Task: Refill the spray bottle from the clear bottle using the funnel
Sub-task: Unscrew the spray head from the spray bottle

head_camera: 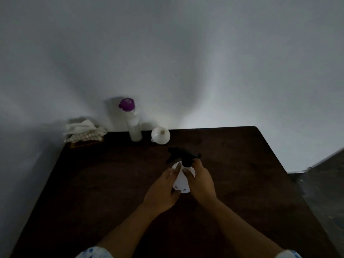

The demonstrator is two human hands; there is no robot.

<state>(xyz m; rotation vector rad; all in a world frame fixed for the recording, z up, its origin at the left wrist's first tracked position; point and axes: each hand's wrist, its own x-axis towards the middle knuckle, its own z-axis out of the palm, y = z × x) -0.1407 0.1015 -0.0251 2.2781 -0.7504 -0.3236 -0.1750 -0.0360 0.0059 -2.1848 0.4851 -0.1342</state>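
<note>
Head view: your two hands meet around the spray bottle (181, 180), which stands upright on the dark bench (111, 183), roughly mid-bench in front of you. Your left hand (162, 192) wraps the white body from the left, thumb low near its base. Your right hand (201, 183) closes on the right side, its fingertips (195, 161) reaching the black trigger head (183, 155) at the neck. At the far edge, well apart, the clear bottle (134, 130) with a purple cap (127, 104) stands beside the white funnel (160, 135). A folded cloth (84, 132) lies at the far left corner.
</note>
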